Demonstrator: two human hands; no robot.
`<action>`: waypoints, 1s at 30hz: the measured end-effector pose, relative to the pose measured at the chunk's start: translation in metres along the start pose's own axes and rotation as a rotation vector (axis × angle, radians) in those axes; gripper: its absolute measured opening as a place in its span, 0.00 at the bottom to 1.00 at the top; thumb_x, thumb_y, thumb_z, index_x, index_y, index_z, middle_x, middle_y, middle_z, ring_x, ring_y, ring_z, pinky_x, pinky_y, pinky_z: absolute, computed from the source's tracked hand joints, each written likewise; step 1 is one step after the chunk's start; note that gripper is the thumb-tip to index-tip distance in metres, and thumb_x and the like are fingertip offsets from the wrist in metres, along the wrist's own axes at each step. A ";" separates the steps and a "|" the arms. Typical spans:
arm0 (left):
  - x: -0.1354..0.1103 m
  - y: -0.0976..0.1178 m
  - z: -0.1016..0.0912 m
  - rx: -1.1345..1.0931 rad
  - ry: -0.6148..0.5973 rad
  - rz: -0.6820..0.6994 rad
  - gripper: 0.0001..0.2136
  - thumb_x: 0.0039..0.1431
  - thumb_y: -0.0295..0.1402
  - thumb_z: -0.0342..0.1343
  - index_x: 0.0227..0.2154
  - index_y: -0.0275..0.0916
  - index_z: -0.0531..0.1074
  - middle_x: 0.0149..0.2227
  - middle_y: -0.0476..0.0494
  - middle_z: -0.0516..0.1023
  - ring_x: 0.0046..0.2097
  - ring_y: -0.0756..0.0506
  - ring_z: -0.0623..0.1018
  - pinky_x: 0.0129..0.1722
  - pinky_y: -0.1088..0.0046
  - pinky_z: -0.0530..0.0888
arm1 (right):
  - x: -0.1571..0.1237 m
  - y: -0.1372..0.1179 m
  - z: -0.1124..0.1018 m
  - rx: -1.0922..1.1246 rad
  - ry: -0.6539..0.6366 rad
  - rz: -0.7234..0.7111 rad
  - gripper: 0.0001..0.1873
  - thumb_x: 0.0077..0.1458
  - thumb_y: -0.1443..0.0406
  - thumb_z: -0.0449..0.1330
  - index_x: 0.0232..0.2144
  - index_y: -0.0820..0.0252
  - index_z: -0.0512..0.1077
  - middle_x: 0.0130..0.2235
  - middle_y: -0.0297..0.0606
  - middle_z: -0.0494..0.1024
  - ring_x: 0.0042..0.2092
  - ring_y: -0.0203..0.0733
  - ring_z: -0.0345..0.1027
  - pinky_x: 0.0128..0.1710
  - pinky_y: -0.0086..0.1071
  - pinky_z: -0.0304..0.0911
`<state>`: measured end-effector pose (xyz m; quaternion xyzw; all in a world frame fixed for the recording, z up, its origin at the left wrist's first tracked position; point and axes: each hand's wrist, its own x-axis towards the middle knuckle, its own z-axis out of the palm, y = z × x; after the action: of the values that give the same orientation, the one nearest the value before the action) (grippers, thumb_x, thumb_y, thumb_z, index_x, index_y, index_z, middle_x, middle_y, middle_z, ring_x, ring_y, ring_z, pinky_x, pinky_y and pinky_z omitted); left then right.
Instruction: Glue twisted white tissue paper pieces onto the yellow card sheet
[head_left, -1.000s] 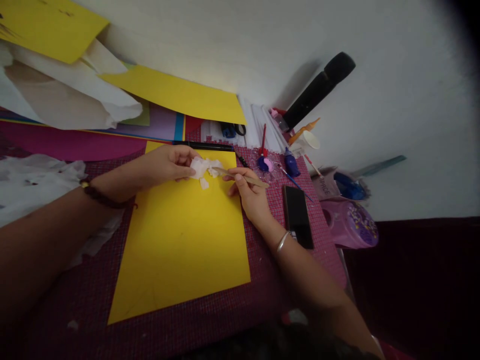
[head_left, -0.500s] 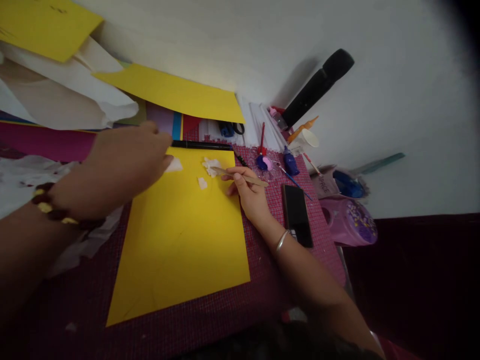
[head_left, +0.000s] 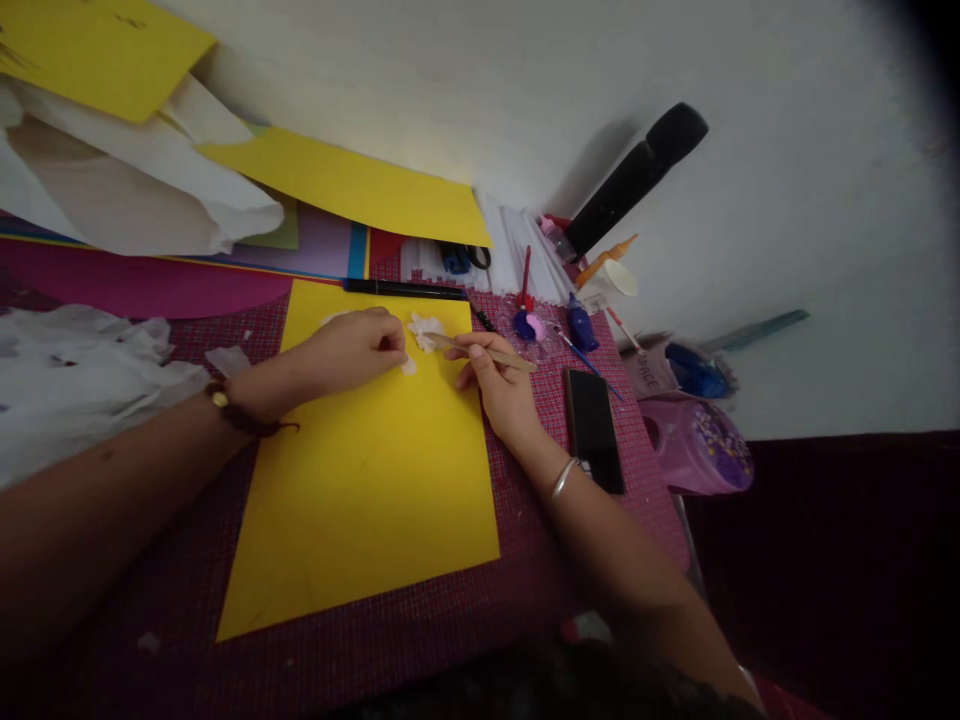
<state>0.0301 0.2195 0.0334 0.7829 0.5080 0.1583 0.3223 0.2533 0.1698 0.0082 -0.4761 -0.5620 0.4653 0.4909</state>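
A yellow sheet of paper (head_left: 367,480) lies on the table under both hands. My left hand (head_left: 345,350) is over its upper part, fingers curled in a pinch at a small scrap of white tissue paper (head_left: 409,367). Between the fingers and thumb of my right hand (head_left: 504,385) is a flat wooden craft stick (head_left: 499,355). The stick's far tip touches or nearly touches a crumpled bit of white tissue (head_left: 426,330) on the sheet. Part of another white piece (head_left: 334,318) shows behind my left hand.
Crumpled white tissue (head_left: 82,370) lies at left. A black marker (head_left: 405,290) lies along the sheet's top edge. To the right are a paint palette (head_left: 529,325), a blue bottle (head_left: 581,325), a paintbrush (head_left: 589,360) and a phone (head_left: 594,430). A pink jug (head_left: 697,445) stands beyond the table edge.
My left hand has moved right and down from the sheet's upper left to the small tissue scrap. My right hand and the craft stick have stayed nearly still.
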 end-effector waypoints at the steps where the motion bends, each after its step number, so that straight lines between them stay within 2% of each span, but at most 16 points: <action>1: -0.001 -0.002 -0.002 -0.073 0.001 -0.028 0.06 0.54 0.36 0.55 0.27 0.40 0.70 0.28 0.47 0.73 0.31 0.46 0.70 0.31 0.71 0.64 | 0.000 0.000 0.000 -0.006 -0.002 -0.005 0.20 0.64 0.46 0.61 0.42 0.54 0.74 0.38 0.35 0.83 0.27 0.32 0.71 0.29 0.30 0.66; 5: -0.001 -0.013 -0.011 -0.351 -0.042 -0.094 0.07 0.57 0.37 0.56 0.29 0.40 0.68 0.24 0.51 0.69 0.27 0.50 0.66 0.27 0.73 0.62 | 0.000 0.000 -0.001 0.002 -0.016 -0.025 0.20 0.64 0.45 0.61 0.43 0.54 0.74 0.38 0.35 0.82 0.27 0.32 0.71 0.29 0.30 0.67; 9: 0.000 -0.017 -0.013 -0.414 -0.045 -0.121 0.07 0.55 0.37 0.57 0.30 0.43 0.64 0.23 0.53 0.69 0.25 0.50 0.67 0.27 0.73 0.64 | 0.000 0.000 -0.001 0.026 -0.021 -0.023 0.20 0.63 0.45 0.61 0.42 0.53 0.74 0.35 0.34 0.81 0.27 0.33 0.71 0.29 0.31 0.67; 11: -0.002 -0.011 -0.008 -0.327 -0.013 -0.095 0.08 0.52 0.36 0.58 0.34 0.42 0.67 0.25 0.52 0.72 0.27 0.48 0.69 0.30 0.72 0.64 | 0.000 0.000 -0.001 0.006 -0.024 -0.017 0.21 0.63 0.44 0.61 0.42 0.53 0.74 0.35 0.34 0.81 0.28 0.34 0.71 0.29 0.32 0.68; 13: -0.004 -0.003 0.000 -0.127 0.019 -0.047 0.10 0.53 0.37 0.59 0.37 0.41 0.71 0.26 0.50 0.73 0.29 0.46 0.69 0.32 0.71 0.61 | 0.000 -0.001 0.000 -0.006 -0.032 -0.021 0.20 0.63 0.44 0.61 0.42 0.53 0.74 0.35 0.34 0.81 0.28 0.34 0.71 0.29 0.32 0.67; 15: -0.007 0.004 0.008 0.070 0.024 0.002 0.07 0.56 0.37 0.58 0.36 0.41 0.73 0.27 0.48 0.73 0.29 0.45 0.69 0.32 0.69 0.59 | -0.001 -0.001 0.000 0.002 -0.039 -0.025 0.19 0.64 0.45 0.61 0.42 0.52 0.74 0.35 0.34 0.81 0.27 0.34 0.70 0.29 0.32 0.67; 17: -0.007 0.008 0.011 0.136 0.015 0.031 0.06 0.58 0.36 0.55 0.30 0.41 0.72 0.27 0.47 0.73 0.28 0.45 0.69 0.33 0.68 0.57 | -0.001 -0.002 0.000 0.002 -0.038 -0.022 0.18 0.64 0.46 0.61 0.42 0.52 0.74 0.34 0.34 0.81 0.27 0.34 0.71 0.29 0.32 0.67; 20: -0.006 0.005 0.008 0.019 0.009 0.036 0.06 0.57 0.36 0.54 0.27 0.41 0.70 0.26 0.47 0.73 0.29 0.45 0.70 0.32 0.69 0.59 | -0.002 -0.003 0.000 -0.011 -0.017 -0.012 0.20 0.63 0.45 0.60 0.42 0.52 0.73 0.34 0.34 0.80 0.27 0.34 0.71 0.30 0.33 0.67; 24: -0.007 0.002 -0.003 -0.316 -0.003 0.019 0.09 0.57 0.40 0.54 0.28 0.41 0.69 0.25 0.50 0.71 0.27 0.47 0.69 0.28 0.73 0.64 | -0.005 -0.004 0.002 -0.025 -0.015 -0.042 0.20 0.62 0.44 0.61 0.41 0.53 0.73 0.34 0.33 0.80 0.28 0.34 0.70 0.30 0.32 0.67; 30: -0.015 0.022 0.004 -0.594 -0.016 0.090 0.09 0.56 0.41 0.57 0.29 0.40 0.69 0.30 0.45 0.75 0.30 0.47 0.74 0.30 0.72 0.72 | -0.009 -0.010 0.005 -0.065 -0.084 -0.141 0.18 0.66 0.46 0.57 0.40 0.52 0.73 0.36 0.33 0.78 0.29 0.35 0.70 0.30 0.33 0.68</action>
<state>0.0408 0.1987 0.0463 0.6773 0.4017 0.3079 0.5340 0.2486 0.1593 0.0167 -0.4312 -0.6290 0.4305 0.4827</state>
